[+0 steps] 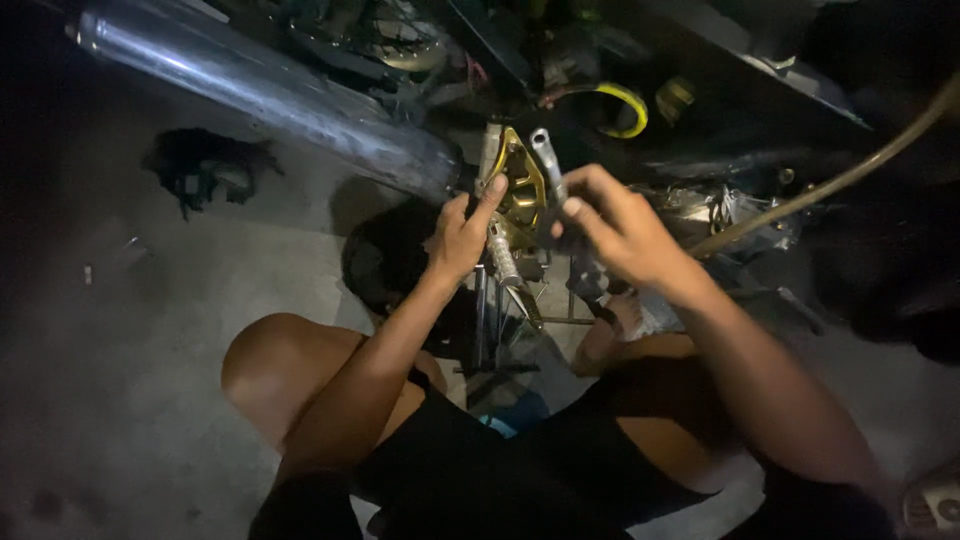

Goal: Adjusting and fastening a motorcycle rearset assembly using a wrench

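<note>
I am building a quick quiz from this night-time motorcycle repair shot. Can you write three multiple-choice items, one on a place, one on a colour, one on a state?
1. Where does the chrome exhaust pipe lie?
A. upper left
B. lower right
C. between the knees

2. What colour is the bracket at the left hand?
A. red
B. gold
C. white

3. What is the right hand doing?
A. resting open on the floor
B. gripping a metal wrench
C. holding a rag

Answers: 1 A, the pipe runs from the top left corner down toward the bike's middle. 2 B, the bracket shines gold beside the forefinger. 3 B, the fingers are closed around the wrench handle, its ring end sticking up.
</note>
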